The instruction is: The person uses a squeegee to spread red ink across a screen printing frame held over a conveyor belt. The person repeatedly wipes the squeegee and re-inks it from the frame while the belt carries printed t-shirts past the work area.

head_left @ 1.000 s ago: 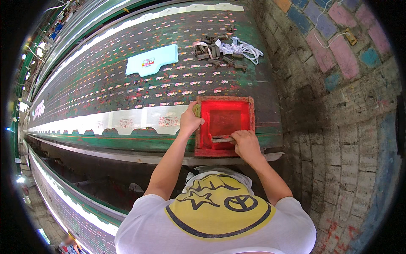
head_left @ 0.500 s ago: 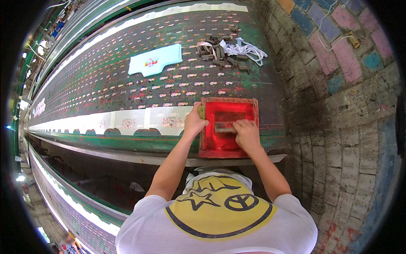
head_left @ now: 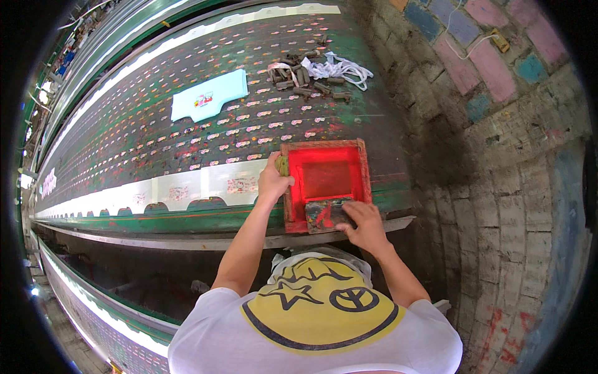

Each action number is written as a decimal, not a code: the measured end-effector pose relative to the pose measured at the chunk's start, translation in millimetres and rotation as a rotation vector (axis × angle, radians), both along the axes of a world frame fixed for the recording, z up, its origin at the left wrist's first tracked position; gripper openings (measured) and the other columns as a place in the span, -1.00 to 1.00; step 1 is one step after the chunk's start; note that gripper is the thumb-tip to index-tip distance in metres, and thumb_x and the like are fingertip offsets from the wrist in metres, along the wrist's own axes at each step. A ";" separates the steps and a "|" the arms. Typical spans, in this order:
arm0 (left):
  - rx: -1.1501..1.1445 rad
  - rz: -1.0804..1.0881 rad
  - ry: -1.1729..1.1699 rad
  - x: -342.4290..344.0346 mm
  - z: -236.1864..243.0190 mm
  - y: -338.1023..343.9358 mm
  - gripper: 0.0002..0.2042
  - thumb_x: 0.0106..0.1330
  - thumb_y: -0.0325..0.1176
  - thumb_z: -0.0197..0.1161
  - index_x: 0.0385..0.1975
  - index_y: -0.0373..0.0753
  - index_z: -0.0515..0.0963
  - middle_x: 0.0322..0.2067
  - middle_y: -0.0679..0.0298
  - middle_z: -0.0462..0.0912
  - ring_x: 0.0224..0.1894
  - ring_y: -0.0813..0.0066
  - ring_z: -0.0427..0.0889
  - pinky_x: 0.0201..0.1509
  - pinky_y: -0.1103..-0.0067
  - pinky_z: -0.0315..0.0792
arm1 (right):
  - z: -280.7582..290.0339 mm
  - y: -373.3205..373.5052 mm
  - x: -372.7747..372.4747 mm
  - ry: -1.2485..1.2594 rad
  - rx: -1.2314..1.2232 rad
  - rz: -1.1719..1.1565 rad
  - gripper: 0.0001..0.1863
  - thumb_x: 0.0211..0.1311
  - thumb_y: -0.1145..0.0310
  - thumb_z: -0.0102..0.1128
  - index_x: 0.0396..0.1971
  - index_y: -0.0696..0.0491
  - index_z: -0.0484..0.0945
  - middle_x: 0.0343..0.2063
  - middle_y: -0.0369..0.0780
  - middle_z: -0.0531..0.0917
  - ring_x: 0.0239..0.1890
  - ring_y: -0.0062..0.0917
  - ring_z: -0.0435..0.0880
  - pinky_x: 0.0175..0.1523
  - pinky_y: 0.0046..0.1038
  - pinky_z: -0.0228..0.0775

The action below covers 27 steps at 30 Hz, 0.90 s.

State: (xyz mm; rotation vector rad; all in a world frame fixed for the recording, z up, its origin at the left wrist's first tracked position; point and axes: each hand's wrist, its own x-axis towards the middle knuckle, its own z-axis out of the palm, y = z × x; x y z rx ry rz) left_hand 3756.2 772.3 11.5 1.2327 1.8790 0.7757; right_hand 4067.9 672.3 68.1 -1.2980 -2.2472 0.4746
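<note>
A wooden screen-printing frame (head_left: 325, 167) coated in bright red ink rests near the front edge of the printing table (head_left: 124, 212). My left hand (head_left: 272, 182) grips its left side by a yellow-green piece on the wood. At the frame's near side, my right hand (head_left: 364, 224) has closed fingers on a dark, ink-smeared squeegee (head_left: 323, 213), whose broad face shows red streaks. A strip of printed white pieces (head_left: 180, 190) lies left of the frame along the table edge.
A folded light blue printed fabric piece (head_left: 208, 95) lies farther back on the table, beside a pile of dark short blocks (head_left: 299, 78) and white straps (head_left: 339, 68). Paving (head_left: 498, 199) runs along the right, with a yellow power strip (head_left: 499, 40). A parallel printing table (head_left: 124, 324) stands behind me at lower left.
My right hand has drawn the squeegee down to the frame's near edge, and the squeegee now shows its broad face. My left hand stays on the frame. The view has shifted slightly.
</note>
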 end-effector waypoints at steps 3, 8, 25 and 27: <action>-0.018 0.020 -0.052 2.8 6.2 3.5 -0.04 -0.14 -0.40 0.56 0.47 -0.01 0.40 -0.09 -0.01 0.82 -0.04 0.01 0.82 0.11 0.27 0.65 | -19.8 13.7 20.9 0.073 0.045 -0.286 -0.46 0.35 0.19 0.45 0.20 0.20 0.61 0.15 0.00 0.68 0.21 -0.03 0.64 0.35 -0.07 0.42; 0.051 0.009 -0.155 37.9 36.7 17.9 -0.05 -0.10 -0.47 0.54 0.47 0.00 0.39 -0.02 0.06 0.81 -0.05 0.10 0.82 0.09 0.30 0.66 | -31.3 33.1 65.2 0.185 -0.117 -0.487 -0.50 0.64 0.11 0.13 0.28 0.22 0.54 0.19 0.09 0.64 0.19 0.05 0.65 0.33 -0.09 0.45; 0.055 -0.068 -0.103 352.8 54.6 100.8 -0.08 -0.10 -0.64 0.50 0.45 -0.12 0.40 0.06 0.16 0.73 0.06 0.29 0.72 0.18 0.42 0.60 | -39.8 100.1 369.7 0.416 -0.262 -0.679 -0.39 0.71 -0.03 -0.03 0.25 0.25 0.62 0.14 0.12 0.73 0.23 -0.07 0.72 0.33 -0.15 0.49; 0.036 -0.079 -0.065 397.4 66.8 106.3 -0.08 -0.09 -0.64 0.49 0.45 -0.10 0.40 0.07 0.15 0.73 0.07 0.26 0.73 0.20 0.40 0.59 | -46.0 102.0 413.3 0.435 -0.261 -0.705 -0.40 0.70 -0.03 -0.01 0.25 0.25 0.63 0.15 0.12 0.73 0.22 -0.10 0.72 0.32 -0.16 0.51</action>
